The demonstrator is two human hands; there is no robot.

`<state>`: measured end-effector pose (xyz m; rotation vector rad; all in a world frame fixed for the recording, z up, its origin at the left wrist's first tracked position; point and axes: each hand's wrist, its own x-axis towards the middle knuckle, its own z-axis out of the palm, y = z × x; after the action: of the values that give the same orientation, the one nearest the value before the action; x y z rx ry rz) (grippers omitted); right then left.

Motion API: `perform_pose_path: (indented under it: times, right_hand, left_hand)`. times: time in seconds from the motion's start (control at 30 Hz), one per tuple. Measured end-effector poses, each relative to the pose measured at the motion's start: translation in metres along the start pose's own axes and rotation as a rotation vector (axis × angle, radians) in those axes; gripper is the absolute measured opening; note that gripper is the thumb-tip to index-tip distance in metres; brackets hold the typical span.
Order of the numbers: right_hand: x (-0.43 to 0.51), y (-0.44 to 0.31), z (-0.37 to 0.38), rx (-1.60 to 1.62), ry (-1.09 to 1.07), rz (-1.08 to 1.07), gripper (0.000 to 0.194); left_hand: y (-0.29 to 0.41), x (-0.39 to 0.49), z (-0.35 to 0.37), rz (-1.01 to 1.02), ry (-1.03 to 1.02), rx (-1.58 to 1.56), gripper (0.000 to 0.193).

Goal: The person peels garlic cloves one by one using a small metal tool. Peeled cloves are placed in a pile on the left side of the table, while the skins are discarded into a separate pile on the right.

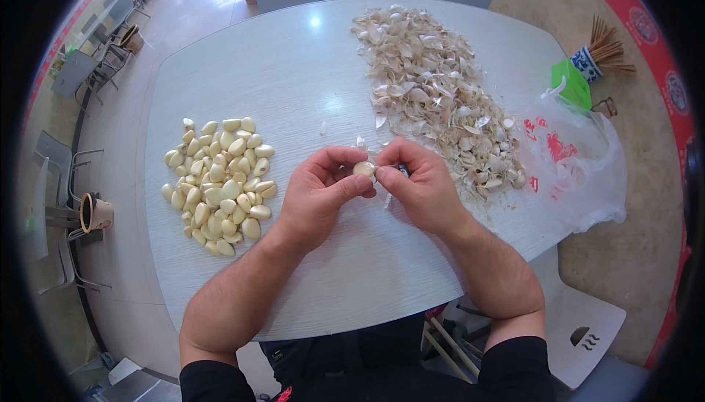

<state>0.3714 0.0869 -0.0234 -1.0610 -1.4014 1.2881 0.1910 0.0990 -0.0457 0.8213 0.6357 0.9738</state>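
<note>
Between my two hands, above the middle of the table, is a garlic clove (364,169) with a pale, smooth face. My left hand (325,187) pinches it between thumb and fingers. The thumb and forefinger of my right hand (421,184) close on the clove's right end, at a bit of skin. Part of a small dark object (404,170) shows by the right fingers; its kind is hidden. A spread of peeled garlic cloves (220,182) lies left of my hands. Beyond and right of them lies a long heap of garlic skins (429,82), with some unpeeled cloves at its near end.
The pale table (248,66) has a white plastic bag (584,170) with red print at its right edge. Behind it are a green box (571,85), a small glass jar (605,107) and a blue-and-white holder of wooden chopsticks (586,64). A chair (584,330) stands at the near right.
</note>
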Motion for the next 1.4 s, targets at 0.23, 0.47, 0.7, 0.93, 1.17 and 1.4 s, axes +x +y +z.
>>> perform_pose_path:
  times: [0.23,0.47,0.7,0.93,1.17,1.4]
  right_hand:
    - [-0.001,0.002,-0.003,0.116,-0.071,0.043,0.004]
    - [-0.003,-0.01,0.003,-0.04,-0.053,0.01,0.005]
    - [-0.004,-0.013,-0.004,-0.29,-0.195,-0.102,0.002]
    - [-0.006,-0.012,-0.022,0.116,-0.02,0.037,0.003]
    - [0.002,-0.009,-0.036,-0.532,0.275,-0.025,0.009]
    - [-0.003,-0.022,-0.011,-0.589,0.203,-0.12,0.019]
  left_hand:
    - [-0.004,-0.001,-0.006,-0.061,-0.117,-0.153,0.016]
    - [-0.006,-0.002,-0.004,0.022,0.023,-0.201,0.014]
    - [-0.002,-0.002,-0.002,-0.008,0.071,-0.215,0.013]
    - [0.0,0.0,-0.004,-0.046,0.036,-0.347,0.027]
    - [-0.001,0.0,-0.01,-0.039,0.005,-0.328,0.026]
    - [-0.002,0.001,-0.007,-0.028,0.036,-0.258,0.02]
